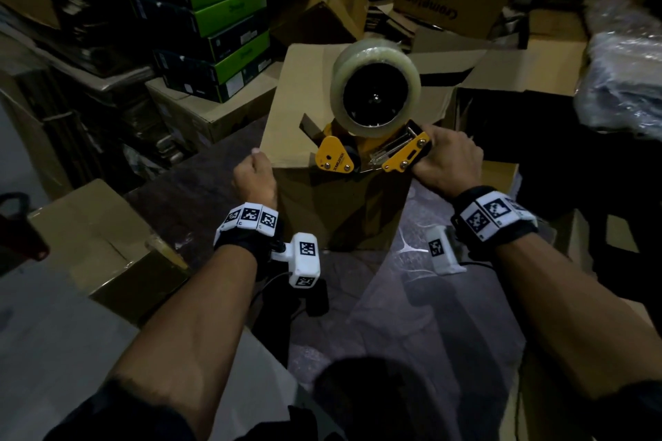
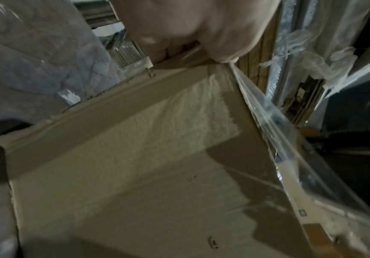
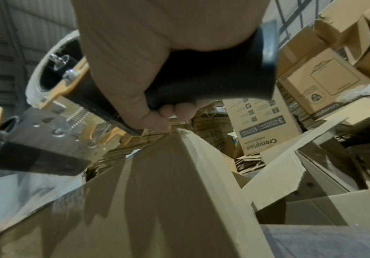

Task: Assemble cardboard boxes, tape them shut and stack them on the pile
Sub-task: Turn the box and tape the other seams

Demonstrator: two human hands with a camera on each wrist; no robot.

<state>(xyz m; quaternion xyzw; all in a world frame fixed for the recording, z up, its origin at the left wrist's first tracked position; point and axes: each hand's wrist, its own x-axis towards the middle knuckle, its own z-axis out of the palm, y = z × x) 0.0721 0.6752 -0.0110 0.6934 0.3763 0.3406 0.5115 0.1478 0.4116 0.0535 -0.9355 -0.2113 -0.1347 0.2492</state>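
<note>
The tape dispenser (image 1: 372, 140) (yellow, 1 clear roll) is gripped by the right hand (image 1: 447, 161) atop the cardboard box (image 1: 304, 111); its near-left corner is clutched by the left hand (image 1: 254, 175).

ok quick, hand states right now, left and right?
Left hand: curled, gripping the near left corner of the cardboard box.
Right hand: closed round the tape dispenser handle.

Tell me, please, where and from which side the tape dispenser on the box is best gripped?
Grip the tape dispenser by its black handle, coming from the right, as the right hand does. The handle juts out rightward, clear of the toothed blade and roll.
</note>
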